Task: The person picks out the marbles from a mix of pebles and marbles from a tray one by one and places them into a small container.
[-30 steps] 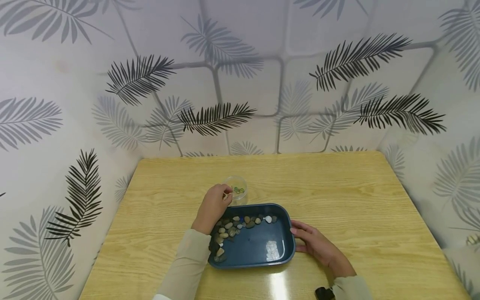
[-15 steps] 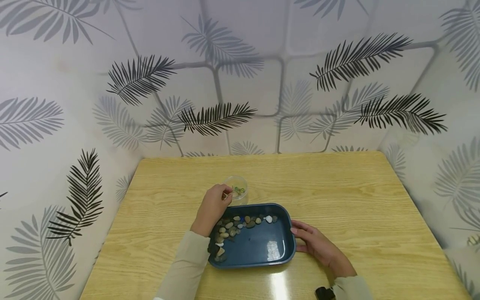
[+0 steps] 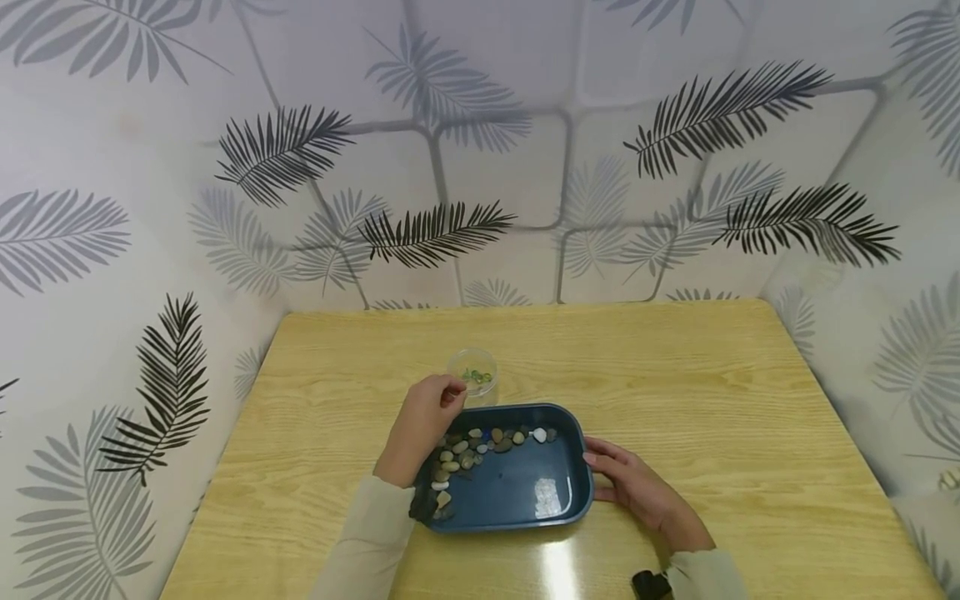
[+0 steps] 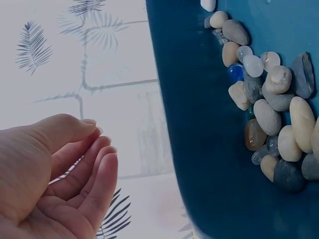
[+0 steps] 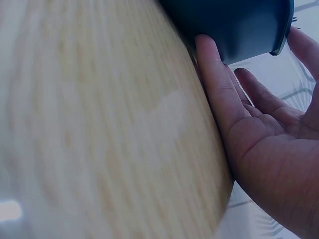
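Observation:
My left hand [image 3: 422, 423] is between a small clear cup [image 3: 473, 372] with green glass beads [image 3: 476, 377] and the left part of a dark blue tray [image 3: 510, 498]. In the left wrist view, its thumb and index fingertips meet, the other fingers curl, and nothing shows between them. Pebbles [image 4: 289, 144] and a blue glass bead [image 4: 236, 72] lie in the tray along its left and far sides. My right hand [image 3: 637, 492] touches the tray's right end from outside with extended fingers [image 5: 219, 89], one digit at the rim and another low by the table.
The wooden table [image 3: 750, 417] stands against a leaf-patterned backdrop [image 3: 525, 167]. A black band with a small device [image 3: 649, 585] sits at the right wrist. A bright light reflection lies on the table in front of the tray.
My left hand has drawn slightly back from the cup toward the tray, uncovering more of the green beads. The right hand and tray stay where they were.

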Demonstrator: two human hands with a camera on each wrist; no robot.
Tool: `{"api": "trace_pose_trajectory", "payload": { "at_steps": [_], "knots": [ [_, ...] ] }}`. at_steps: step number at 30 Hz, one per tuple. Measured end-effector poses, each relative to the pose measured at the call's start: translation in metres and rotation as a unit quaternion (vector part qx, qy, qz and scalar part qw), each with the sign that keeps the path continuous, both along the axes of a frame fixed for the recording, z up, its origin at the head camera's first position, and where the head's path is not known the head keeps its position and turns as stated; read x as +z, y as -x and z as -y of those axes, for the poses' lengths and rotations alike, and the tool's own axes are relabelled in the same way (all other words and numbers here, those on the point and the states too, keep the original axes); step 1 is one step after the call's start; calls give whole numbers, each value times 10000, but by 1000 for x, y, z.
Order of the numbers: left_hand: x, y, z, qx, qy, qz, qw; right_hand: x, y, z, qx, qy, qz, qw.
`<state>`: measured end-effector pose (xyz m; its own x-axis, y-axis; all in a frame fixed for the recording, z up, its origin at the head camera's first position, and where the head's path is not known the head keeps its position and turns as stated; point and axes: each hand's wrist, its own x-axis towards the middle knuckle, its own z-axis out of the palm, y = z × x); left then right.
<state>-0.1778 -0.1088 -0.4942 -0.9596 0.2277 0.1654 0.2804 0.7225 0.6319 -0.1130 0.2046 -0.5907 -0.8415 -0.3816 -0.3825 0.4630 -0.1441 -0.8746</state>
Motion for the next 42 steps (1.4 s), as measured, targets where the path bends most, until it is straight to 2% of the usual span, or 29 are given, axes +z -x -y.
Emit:
{"api": "trace_pose_trajectory", "payload": {
  "at_steps": [7, 13, 27, 33, 37, 42],
  "knots": [
    [3, -13, 9, 40, -111, 245, 9996, 1, -1, 0, 11, -19, 16, 10000],
    [0, -19, 13, 157, -149, 396, 9990, 0, -1, 0, 16, -35, 10, 10000],
    [-19, -23, 2, -84, -32, 432, 9990, -1, 0, 1, -50, 52, 24, 10000],
    [-29, -25, -5, -198, 102, 617, 9978, -2, 0, 0, -58, 15, 11, 10000],
    [-38, -28, -11, -162, 66, 619, 9979, -2, 0, 0, -22, 48, 24, 10000],
    [-50, -29, -21, 131, -38, 584, 9982, -1, 0, 1, -59, -14, 4, 10000]
  ]
}}
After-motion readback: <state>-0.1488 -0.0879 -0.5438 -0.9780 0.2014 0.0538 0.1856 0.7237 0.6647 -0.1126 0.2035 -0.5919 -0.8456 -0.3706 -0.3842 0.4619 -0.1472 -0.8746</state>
